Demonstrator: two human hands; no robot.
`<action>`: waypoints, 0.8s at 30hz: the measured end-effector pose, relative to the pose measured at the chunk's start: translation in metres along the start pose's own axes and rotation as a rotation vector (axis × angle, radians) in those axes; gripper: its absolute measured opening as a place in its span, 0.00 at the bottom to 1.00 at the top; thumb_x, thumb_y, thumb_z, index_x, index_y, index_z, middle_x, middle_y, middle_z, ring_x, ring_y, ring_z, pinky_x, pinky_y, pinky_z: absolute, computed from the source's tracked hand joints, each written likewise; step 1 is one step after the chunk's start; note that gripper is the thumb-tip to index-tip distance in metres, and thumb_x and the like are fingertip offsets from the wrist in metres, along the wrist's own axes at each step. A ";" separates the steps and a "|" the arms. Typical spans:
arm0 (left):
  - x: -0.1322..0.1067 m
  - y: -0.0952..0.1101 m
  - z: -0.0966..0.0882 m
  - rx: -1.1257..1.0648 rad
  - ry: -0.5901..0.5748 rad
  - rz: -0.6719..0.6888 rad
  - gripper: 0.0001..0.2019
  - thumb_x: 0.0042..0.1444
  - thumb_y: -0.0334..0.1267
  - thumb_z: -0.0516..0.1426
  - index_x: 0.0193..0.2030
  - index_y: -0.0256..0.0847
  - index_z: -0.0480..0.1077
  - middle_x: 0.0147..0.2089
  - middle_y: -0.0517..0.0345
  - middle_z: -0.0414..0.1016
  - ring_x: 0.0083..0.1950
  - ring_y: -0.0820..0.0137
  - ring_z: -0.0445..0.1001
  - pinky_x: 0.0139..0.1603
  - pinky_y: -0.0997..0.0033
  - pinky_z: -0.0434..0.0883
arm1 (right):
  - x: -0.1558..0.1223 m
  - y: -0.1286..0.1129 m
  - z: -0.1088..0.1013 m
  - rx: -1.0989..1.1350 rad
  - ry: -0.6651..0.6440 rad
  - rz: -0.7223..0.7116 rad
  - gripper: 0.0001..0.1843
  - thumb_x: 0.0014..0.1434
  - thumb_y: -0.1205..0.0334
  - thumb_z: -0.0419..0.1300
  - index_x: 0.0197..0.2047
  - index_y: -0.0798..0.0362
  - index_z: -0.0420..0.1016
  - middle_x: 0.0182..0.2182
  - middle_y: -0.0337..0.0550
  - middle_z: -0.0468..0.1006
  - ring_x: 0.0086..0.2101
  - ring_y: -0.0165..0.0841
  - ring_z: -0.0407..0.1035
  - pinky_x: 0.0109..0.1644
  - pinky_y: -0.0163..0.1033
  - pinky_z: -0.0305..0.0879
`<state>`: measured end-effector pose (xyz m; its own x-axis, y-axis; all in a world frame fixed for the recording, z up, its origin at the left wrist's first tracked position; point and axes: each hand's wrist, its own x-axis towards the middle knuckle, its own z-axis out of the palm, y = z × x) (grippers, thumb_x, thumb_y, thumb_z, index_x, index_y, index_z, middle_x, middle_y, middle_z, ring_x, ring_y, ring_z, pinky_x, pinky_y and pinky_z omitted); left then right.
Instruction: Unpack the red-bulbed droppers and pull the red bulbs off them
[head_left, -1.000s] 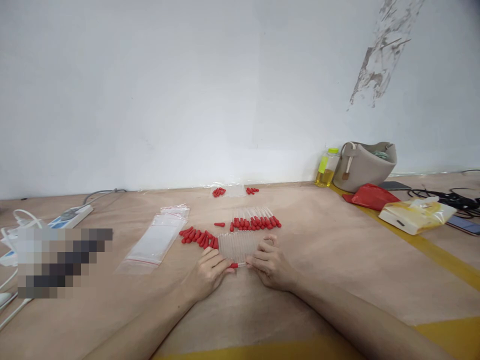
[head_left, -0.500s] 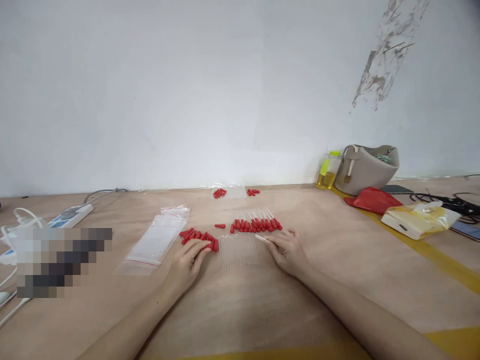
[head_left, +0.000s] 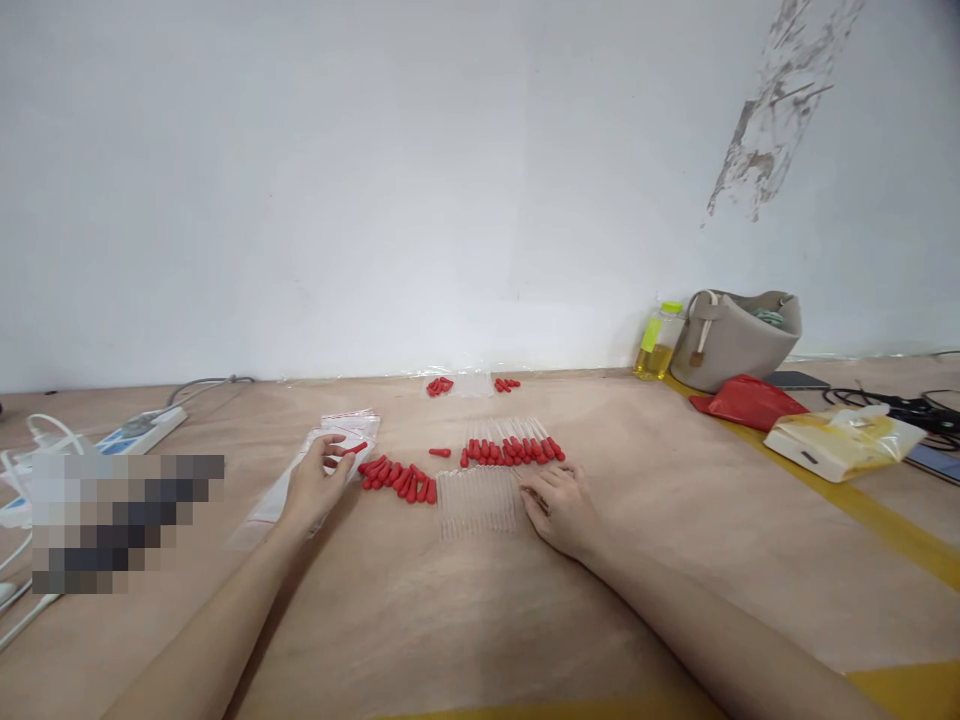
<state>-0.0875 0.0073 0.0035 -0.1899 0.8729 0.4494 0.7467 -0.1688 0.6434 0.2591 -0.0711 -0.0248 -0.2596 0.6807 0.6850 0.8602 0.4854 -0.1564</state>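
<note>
Head-cam view over a tan table (head_left: 450, 620). Landmark: a row of clear tubes (head_left: 476, 500), uncapped, lying side by side at centre. The right hand (head_left: 559, 505) lay just right of the row, fingers loose & spread, tips touching the end tubes, gripping nothing. The left hand (head_left: 315, 485) was well left of the row, over flat zip bags (head_left: 352, 422), w/ thumb & forefinger pinched on one red cap (head_left: 358, 447). Loose red caps (head_left: 397, 478) lay just beside the row's left end, and capped tubes (head_left: 514, 445) just behind it. Judgement: round tubes prob. roll easily, so light, flat pressure from the right fingertips would suit. The cap prob. handles best pinched by its closed end, w/ the open mouth free.
</note>
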 end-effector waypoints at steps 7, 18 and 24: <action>0.002 -0.004 0.010 0.190 -0.087 0.064 0.15 0.49 0.49 0.51 0.39 0.43 0.66 0.41 0.58 0.73 0.36 0.68 0.71 0.35 0.72 0.66 | -0.003 -0.002 -0.002 0.031 -0.086 -0.027 0.10 0.55 0.55 0.55 0.35 0.50 0.73 0.28 0.41 0.75 0.34 0.35 0.64 0.50 0.47 0.48; -0.002 0.002 0.003 0.195 -0.140 0.090 0.17 0.54 0.50 0.45 0.39 0.42 0.67 0.38 0.57 0.75 0.40 0.66 0.72 0.38 0.72 0.65 | -0.003 -0.006 -0.010 0.029 -0.136 -0.045 0.20 0.52 0.45 0.56 0.42 0.50 0.72 0.35 0.44 0.75 0.38 0.36 0.65 0.51 0.49 0.49; -0.003 0.000 0.001 0.252 -0.113 0.087 0.18 0.56 0.49 0.42 0.39 0.42 0.67 0.39 0.56 0.75 0.40 0.65 0.72 0.38 0.72 0.64 | -0.004 -0.005 -0.010 0.031 -0.143 -0.024 0.22 0.53 0.46 0.55 0.46 0.52 0.69 0.37 0.45 0.75 0.39 0.37 0.65 0.51 0.47 0.51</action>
<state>-0.0858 0.0050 0.0017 -0.0565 0.9081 0.4148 0.8945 -0.1385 0.4251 0.2606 -0.0816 -0.0195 -0.3419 0.7390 0.5806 0.8395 0.5178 -0.1648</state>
